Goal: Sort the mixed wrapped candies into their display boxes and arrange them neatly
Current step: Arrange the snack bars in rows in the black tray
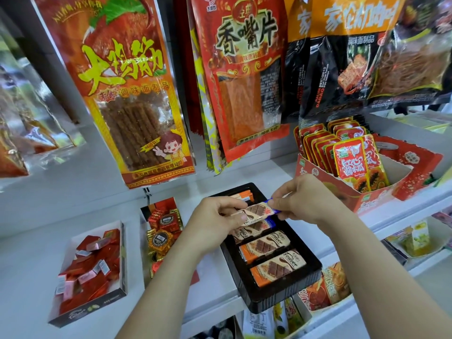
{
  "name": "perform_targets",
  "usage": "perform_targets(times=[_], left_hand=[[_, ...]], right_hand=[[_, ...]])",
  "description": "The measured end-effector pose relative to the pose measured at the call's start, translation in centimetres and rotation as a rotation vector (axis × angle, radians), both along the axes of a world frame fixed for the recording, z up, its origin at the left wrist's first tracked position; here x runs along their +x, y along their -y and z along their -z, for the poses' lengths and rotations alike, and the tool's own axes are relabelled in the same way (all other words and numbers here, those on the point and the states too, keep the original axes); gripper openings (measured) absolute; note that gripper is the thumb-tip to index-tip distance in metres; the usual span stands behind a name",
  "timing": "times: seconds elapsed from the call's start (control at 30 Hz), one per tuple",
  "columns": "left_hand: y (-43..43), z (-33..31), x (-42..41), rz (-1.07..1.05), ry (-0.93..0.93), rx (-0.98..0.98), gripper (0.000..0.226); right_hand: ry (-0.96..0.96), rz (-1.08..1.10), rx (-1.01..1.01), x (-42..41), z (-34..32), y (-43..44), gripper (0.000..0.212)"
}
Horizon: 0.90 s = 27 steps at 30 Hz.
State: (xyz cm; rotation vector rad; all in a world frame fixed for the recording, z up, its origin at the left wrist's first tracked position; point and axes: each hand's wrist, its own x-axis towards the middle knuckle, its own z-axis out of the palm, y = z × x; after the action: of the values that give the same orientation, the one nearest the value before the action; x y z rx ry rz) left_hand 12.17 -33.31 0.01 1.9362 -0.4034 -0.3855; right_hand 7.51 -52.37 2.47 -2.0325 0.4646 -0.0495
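Both hands are up over the black tray on the white shelf. The left hand pinches the left end of a wrapped chocolate bar between thumb and fingers. The right hand pinches its blue-tipped right end. So each grip is tight on that one bar, held just above the tray's far half. Below it, more bars lie in a row inside the tray. Left of the tray sit gold and red candies, then an open box of red wrapped candies.
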Motion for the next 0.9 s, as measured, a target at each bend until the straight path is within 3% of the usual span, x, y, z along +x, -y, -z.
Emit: perform_targets(times=[0.17, 0.4, 0.9], left_hand=[[0.0, 0.0, -0.5, 0.027, 0.193, 0.296, 0.039], [0.2, 0.4, -1.0, 0.033, 0.398, 0.522, 0.041], [0.0, 0.4, -0.4, 0.046, 0.345, 0.517, 0.03]], right_hand=[[-0.053, -0.025, -0.056, 0.2, 0.7, -0.2, 0.012], [-0.042, -0.071, -0.21, 0.6, 2.0, -0.4, 0.007], [-0.079, -0.159, -0.385, 1.2, 2.8, -0.4, 0.013]])
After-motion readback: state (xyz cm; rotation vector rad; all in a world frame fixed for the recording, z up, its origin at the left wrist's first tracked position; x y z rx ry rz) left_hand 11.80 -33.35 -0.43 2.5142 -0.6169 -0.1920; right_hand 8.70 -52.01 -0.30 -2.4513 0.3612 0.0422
